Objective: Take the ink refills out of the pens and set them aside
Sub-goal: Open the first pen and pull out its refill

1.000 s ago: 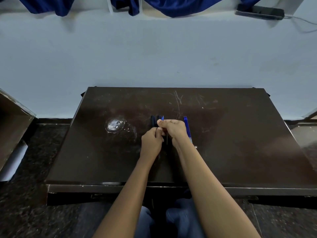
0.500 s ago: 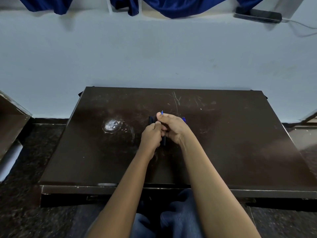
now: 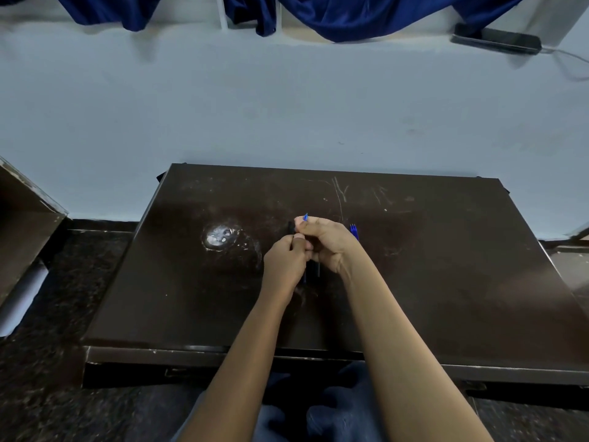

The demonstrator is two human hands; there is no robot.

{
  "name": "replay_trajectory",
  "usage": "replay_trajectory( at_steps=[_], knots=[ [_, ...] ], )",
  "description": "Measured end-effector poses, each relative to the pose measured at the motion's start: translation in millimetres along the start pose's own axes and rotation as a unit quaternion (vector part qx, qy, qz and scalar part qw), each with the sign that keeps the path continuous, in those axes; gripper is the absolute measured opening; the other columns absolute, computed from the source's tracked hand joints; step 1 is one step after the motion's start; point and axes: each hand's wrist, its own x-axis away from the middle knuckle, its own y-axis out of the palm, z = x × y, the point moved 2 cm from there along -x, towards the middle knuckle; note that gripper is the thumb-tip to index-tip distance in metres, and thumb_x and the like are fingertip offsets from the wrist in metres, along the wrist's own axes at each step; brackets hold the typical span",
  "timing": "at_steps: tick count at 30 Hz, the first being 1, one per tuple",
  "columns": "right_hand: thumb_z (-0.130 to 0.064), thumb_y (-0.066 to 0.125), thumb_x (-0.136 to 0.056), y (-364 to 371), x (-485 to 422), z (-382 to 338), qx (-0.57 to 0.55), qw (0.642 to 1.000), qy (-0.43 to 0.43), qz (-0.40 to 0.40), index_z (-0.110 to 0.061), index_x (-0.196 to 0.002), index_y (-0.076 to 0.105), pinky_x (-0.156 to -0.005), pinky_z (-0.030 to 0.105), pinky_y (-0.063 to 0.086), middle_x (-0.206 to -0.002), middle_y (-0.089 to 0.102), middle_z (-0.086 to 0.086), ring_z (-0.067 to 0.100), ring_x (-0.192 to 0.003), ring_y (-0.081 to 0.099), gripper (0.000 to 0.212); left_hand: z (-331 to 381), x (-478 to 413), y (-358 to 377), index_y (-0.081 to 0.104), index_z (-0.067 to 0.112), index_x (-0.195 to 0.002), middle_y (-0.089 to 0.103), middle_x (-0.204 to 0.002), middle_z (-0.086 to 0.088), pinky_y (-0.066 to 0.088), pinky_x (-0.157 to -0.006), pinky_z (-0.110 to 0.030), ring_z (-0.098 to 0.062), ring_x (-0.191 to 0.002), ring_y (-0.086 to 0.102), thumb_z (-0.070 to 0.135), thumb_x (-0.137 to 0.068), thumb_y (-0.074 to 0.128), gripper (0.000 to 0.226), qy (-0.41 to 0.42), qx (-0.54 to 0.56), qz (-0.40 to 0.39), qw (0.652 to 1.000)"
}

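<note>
Over the middle of the dark brown table [image 3: 446, 282] both my hands meet on one pen. My right hand [image 3: 328, 242] is closed around the pen, whose blue tip [image 3: 305, 217] pokes out above my fingers. My left hand [image 3: 285, 260] pinches the dark barrel [image 3: 314, 269] just below, touching the right hand. Dark pens [image 3: 290, 227] lie on the table just behind my left thumb, mostly hidden. The ends of blue pens [image 3: 353, 231] show on the table right of my right hand.
A pale round scuff [image 3: 220, 236] marks the table left of my hands. A light wall [image 3: 287, 106] rises behind the table, with a phone [image 3: 497, 42] and blue cloth [image 3: 366, 17] on its ledge. A wooden panel [image 3: 25, 224] stands at the left. My knees [image 3: 318, 413] are under the front edge.
My right hand has lifted off the table with the pen, so the blue tip now points up above my fingers. My left hand stayed pressed against it.
</note>
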Motion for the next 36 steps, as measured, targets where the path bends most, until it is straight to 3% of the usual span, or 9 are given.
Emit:
replay_trajectory(
  at_steps=[2,5,9,14,18,23,28,32,36],
  knots=[
    [-0.005,0.053,-0.093,-1,-1,2,-0.008,1.0,0.021,0.008,-0.007,-0.108,0.065,-0.049,0.023,0.048,-0.082,0.068,0.003,0.008,-0.048,0.054,0.019,-6,0,-2,0.055,0.025,-0.067,0.054,-0.066,0.007,0.034,-0.052,-0.024,-0.006,-0.057,0.047,0.028,-0.098,0.04,0.035,-0.004,0.006,-0.004,1.0],
    [-0.011,0.053,-0.094,-3,-2,5,0.002,0.999,0.043,0.007,-0.011,-0.106,0.065,-0.059,0.027,0.05,-0.091,0.072,0.004,0.014,-0.064,0.059,0.017,-15,2,-4,0.058,0.026,-0.071,0.055,-0.069,0.006,0.036,-0.056,-0.024,-0.007,-0.062,0.048,0.029,-0.098,0.04,0.033,-0.016,0.01,-0.022,1.0],
    [-0.011,0.068,-0.085,-7,-2,6,0.017,0.999,0.018,0.021,-0.008,-0.092,0.064,-0.054,0.022,0.051,-0.068,0.065,0.004,0.011,-0.055,0.054,0.009,-7,-1,-6,0.061,0.024,-0.072,0.059,-0.068,0.008,0.037,-0.057,-0.024,-0.006,-0.061,0.051,0.027,-0.095,0.045,0.029,0.003,-0.012,-0.012,1.0],
    [-0.006,0.055,-0.092,-9,-17,8,0.002,0.999,0.02,0.041,-0.01,-0.093,0.065,-0.06,0.022,0.052,-0.072,0.064,0.003,0.009,-0.056,0.057,0.011,-4,-16,-3,0.064,0.02,-0.084,0.061,-0.069,0.008,0.039,-0.061,-0.023,-0.007,-0.063,0.054,0.027,-0.096,0.043,0.025,0.008,-0.049,0.004,0.999],
    [-0.017,0.066,-0.088,-9,-12,7,0.001,1.0,0.003,0.025,-0.008,-0.092,0.065,-0.052,0.019,0.05,-0.062,0.066,0.0,0.007,-0.047,0.057,0.01,-3,-15,-1,0.064,0.021,-0.08,0.063,-0.07,0.006,0.042,-0.065,-0.024,-0.009,-0.064,0.055,0.026,-0.094,0.046,0.023,0.012,-0.056,-0.009,0.998],
    [-0.001,0.049,-0.095,-5,-7,5,-0.052,0.998,0.006,0.028,-0.006,-0.095,0.06,-0.041,0.017,0.043,-0.092,0.069,0.006,0.006,-0.041,0.055,0.011,-1,-9,2,0.064,0.017,-0.082,0.064,-0.072,0.002,0.04,-0.053,-0.019,-0.007,-0.059,0.056,0.027,-0.097,0.044,0.027,-0.013,-0.055,-0.015,0.998],
    [-0.003,0.04,-0.098,-3,-4,2,-0.075,0.997,0.01,-0.006,-0.01,-0.099,0.056,-0.05,0.026,0.028,-0.091,0.067,0.004,0.013,-0.053,0.04,0.018,3,-10,2,0.066,0.017,-0.084,0.069,-0.086,-0.005,0.044,-0.06,-0.026,-0.015,-0.069,0.06,0.03,-0.096,0.04,0.032,-0.024,-0.093,-0.008,0.995],
    [-0.013,0.061,-0.09,-4,-5,5,-0.021,1.0,0.023,0.004,-0.007,-0.098,0.061,-0.039,0.02,0.037,-0.066,0.056,0.005,0.009,-0.041,0.047,0.01,6,-6,1,0.062,0.02,-0.08,0.066,-0.076,0.002,0.04,-0.055,-0.02,-0.011,-0.065,0.058,0.026,-0.097,0.039,0.029,-0.022,-0.104,-0.01,0.994],
    [-0.006,0.058,-0.091,-8,-5,5,-0.073,0.996,0.037,0.045,-0.006,-0.097,0.065,-0.037,0.019,0.042,-0.07,0.064,0.005,0.007,-0.037,0.053,0.009,12,1,3,0.063,0.014,-0.091,0.068,-0.084,-0.003,0.038,-0.048,-0.015,-0.007,-0.059,0.057,0.024,-0.099,0.038,0.028,-0.012,-0.11,-0.011,0.994]
  ],
)
